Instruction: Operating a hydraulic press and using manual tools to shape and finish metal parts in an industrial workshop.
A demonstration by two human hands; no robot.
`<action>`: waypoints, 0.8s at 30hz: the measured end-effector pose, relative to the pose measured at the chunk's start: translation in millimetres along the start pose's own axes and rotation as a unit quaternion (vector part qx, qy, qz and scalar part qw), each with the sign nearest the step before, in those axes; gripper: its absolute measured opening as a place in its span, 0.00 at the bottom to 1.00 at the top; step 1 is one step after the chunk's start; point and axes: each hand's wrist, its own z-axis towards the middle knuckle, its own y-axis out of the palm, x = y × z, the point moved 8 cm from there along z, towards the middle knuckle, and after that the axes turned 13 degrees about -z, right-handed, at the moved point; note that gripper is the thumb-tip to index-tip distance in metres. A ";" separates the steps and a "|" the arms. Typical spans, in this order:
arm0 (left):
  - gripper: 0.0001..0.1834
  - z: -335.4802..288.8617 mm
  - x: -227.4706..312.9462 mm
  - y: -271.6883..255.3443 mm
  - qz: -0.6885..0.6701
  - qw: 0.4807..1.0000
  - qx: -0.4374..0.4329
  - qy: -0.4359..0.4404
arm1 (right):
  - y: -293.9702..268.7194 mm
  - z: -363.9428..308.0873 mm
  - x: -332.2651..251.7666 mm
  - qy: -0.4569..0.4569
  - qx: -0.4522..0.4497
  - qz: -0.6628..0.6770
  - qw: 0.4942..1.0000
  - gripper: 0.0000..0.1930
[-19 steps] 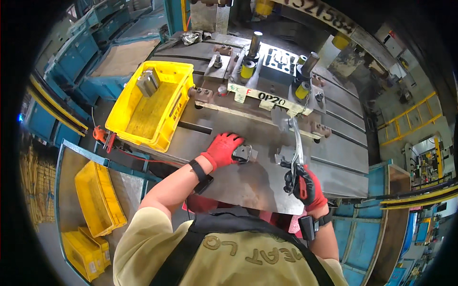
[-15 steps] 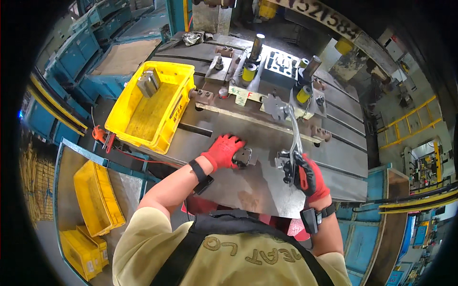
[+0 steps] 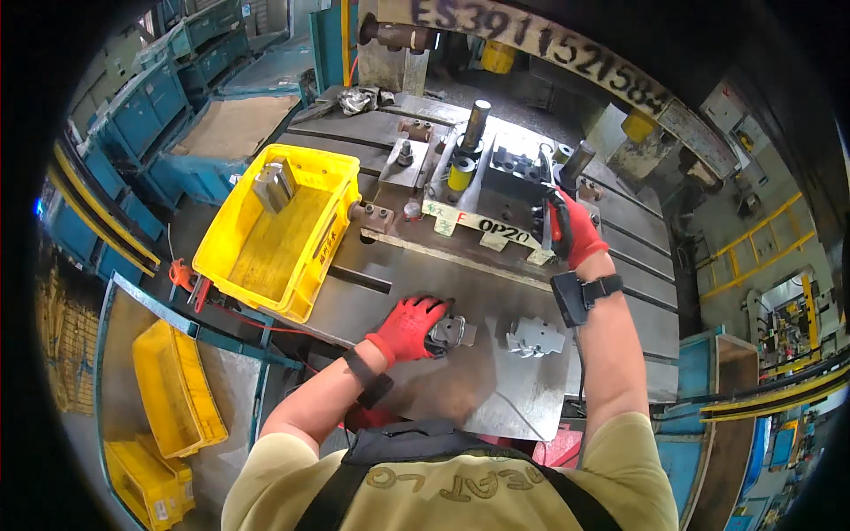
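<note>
Finds the right hand [image 3: 571, 226] curled around the handle of slim tongs [image 3: 547, 173], at the right side of the die [image 3: 509, 188]. Shows the tongs directed away from the body, close along the die; likely so held to keep fingers off the working face. Cannot tell the tips as spread or pinching, nor confirm any piece between them, against the dark block.

Finds the left hand [image 3: 412, 329] low over the bed [image 3: 425, 274], left of the right hand and nearer the body, touching the left end of a metal piece [image 3: 453, 332]. Cannot tell firm pinch from light rest; perhaps so placed to steady the piece.

Notes a second piece [image 3: 535, 337] lying on the bed, right of the left hand and apart from it, untouched; seemingly set within easy reach of either hand.

Records farther out, just beyond the right hand, an upright post [image 3: 577, 161], with a twin post [image 3: 476, 124] farther left, presumably for alignment. Notes a bolted clamp [image 3: 405, 159] left of the die, apparently for securing.

Locates a yellow bin [image 3: 332, 248] left of and beyond the left hand, containing a metal block [image 3: 275, 186] toward the far end; apparently positioned for left-hand access.
</note>
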 end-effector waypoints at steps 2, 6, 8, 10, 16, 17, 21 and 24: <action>0.41 -4.0 1.5 -6.3 -0.044 0.999 0.017 0.011 | -7.1 4.8 11.2 0.013 0.018 -0.034 0.999 0.18; 0.39 -20.9 -2.8 -34.6 -0.166 0.978 0.126 0.007 | -13.2 6.5 33.2 0.070 0.014 0.024 0.997 0.11; 0.35 -39.8 -20.5 -43.5 -0.243 0.958 0.150 -0.028 | -0.7 -7.0 10.2 0.044 0.022 -0.010 0.999 0.13; 0.32 -59.9 -38.2 -48.7 -0.319 0.931 0.169 -0.057 | 6.7 -11.1 -0.8 0.017 0.030 -0.003 0.999 0.18; 0.11 -135.4 -88.9 -59.9 -0.473 0.831 0.111 -0.272 | 11.2 -11.7 -0.4 0.076 0.071 -0.054 0.993 0.17; 0.10 -148.7 -94.9 -54.5 -0.451 0.833 0.060 -0.313 | 7.7 -9.8 -1.3 0.079 0.062 -0.078 0.992 0.17; 0.10 -198.9 -117.2 -53.2 -0.315 0.872 0.033 -0.374 | 6.8 -9.1 -8.4 0.080 0.048 -0.081 0.992 0.18; 0.15 -216.5 -133.7 -46.0 -0.203 0.895 0.063 -0.393 | 3.9 0.3 1.2 0.099 0.061 -0.115 0.986 0.16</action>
